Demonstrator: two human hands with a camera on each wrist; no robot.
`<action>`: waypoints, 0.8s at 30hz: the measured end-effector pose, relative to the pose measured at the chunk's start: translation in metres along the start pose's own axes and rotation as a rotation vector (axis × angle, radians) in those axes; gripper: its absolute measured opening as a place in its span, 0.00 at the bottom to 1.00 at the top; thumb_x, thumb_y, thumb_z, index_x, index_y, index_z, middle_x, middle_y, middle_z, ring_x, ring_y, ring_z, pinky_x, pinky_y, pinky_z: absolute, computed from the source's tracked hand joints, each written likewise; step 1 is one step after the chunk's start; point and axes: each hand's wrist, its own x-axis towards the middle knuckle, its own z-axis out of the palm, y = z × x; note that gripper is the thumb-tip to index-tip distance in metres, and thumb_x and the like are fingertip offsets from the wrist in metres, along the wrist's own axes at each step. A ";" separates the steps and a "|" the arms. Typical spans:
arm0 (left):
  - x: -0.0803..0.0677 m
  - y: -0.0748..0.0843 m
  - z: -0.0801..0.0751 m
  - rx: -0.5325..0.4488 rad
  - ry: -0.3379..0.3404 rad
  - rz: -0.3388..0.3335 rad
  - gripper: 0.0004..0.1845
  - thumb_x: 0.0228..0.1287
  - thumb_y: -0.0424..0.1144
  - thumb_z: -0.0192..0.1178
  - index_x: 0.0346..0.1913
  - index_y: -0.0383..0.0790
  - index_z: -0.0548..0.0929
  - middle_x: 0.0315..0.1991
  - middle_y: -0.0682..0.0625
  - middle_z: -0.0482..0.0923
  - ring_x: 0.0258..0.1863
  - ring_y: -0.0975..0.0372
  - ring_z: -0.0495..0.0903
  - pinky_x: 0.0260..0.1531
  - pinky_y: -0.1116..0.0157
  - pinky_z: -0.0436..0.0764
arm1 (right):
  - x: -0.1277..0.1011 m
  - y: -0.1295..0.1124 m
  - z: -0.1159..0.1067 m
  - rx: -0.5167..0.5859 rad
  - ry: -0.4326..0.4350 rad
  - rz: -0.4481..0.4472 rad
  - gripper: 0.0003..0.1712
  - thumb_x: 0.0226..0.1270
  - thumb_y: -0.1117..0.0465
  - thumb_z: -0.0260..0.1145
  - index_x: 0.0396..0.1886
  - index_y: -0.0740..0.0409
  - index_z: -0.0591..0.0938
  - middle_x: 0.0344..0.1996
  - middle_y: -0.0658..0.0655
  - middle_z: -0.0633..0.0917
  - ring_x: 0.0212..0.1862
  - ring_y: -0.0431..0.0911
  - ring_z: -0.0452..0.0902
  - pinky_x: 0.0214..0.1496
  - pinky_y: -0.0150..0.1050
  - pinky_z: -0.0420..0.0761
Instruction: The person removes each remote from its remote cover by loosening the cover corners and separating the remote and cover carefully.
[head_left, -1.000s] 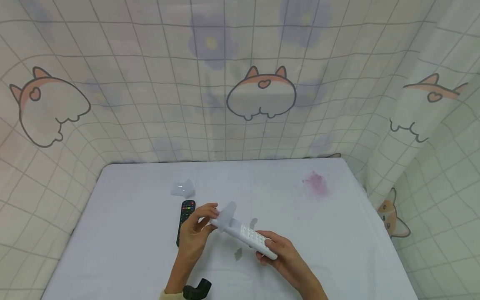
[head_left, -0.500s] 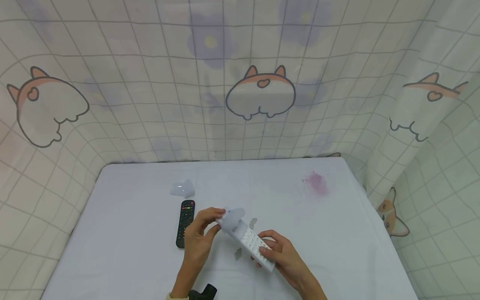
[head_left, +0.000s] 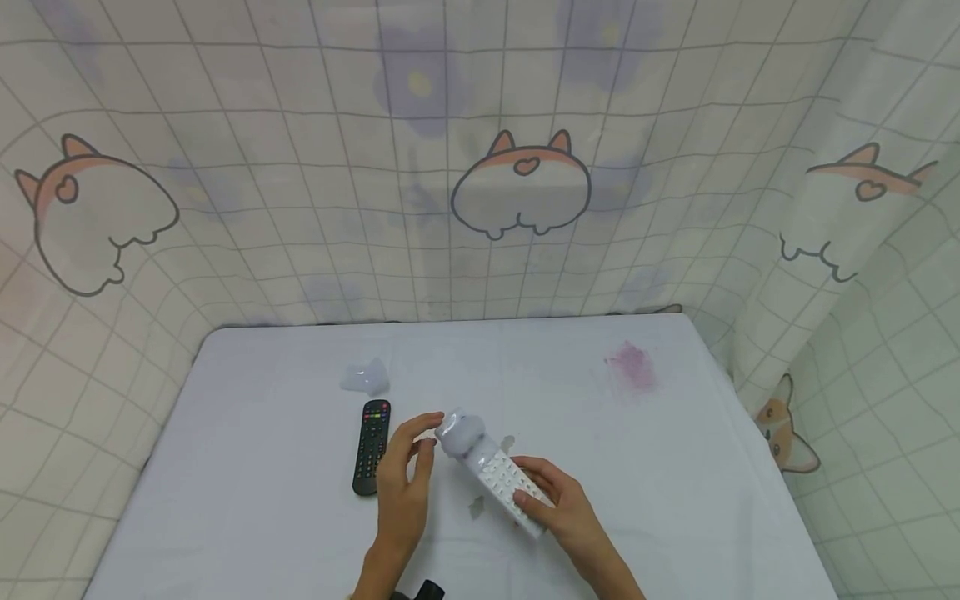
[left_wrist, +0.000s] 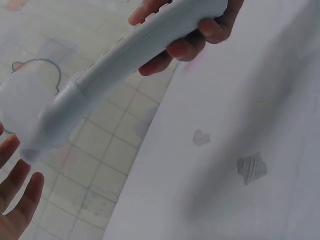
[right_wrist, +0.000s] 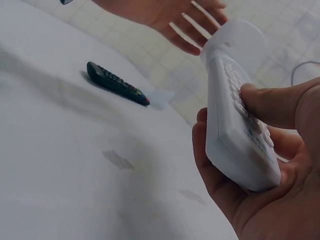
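My right hand point(head_left: 572, 510) grips a white remote control point(head_left: 504, 482) by its lower end, the thumb over its buttons and the fingers wrapped beneath. A translucent plastic sleeve point(head_left: 461, 433) covers the remote's far end, with a loose flap point(right_wrist: 245, 42) standing up from it in the right wrist view. Beside that sleeved end is my left hand point(head_left: 403, 492), fingers extended and spread, fingertips right at the tip. The left wrist view shows the remote raised and tilted over the white table.
A black remote control point(head_left: 371, 446) lies on the white-covered table point(head_left: 247, 467), just left of my left hand. Behind it lies a crumpled piece of clear plastic point(head_left: 367, 377). Small grey patches point(left_wrist: 251, 167) and a pink stain point(head_left: 633, 367) mark the cloth. A patterned curtain point(head_left: 360, 183) hangs behind.
My left fingers have come off the sleeved end they were pinching and straightened. The white remote has turned its button face upward, and the flap has folded down closer to it.
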 end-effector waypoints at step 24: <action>0.008 -0.001 0.002 0.350 0.028 0.007 0.09 0.68 0.31 0.70 0.49 0.39 0.86 0.48 0.51 0.90 0.50 0.60 0.89 0.42 0.60 0.88 | -0.010 -0.005 0.010 -0.324 0.085 -0.126 0.28 0.68 0.57 0.74 0.66 0.45 0.78 0.55 0.56 0.85 0.47 0.39 0.83 0.47 0.31 0.82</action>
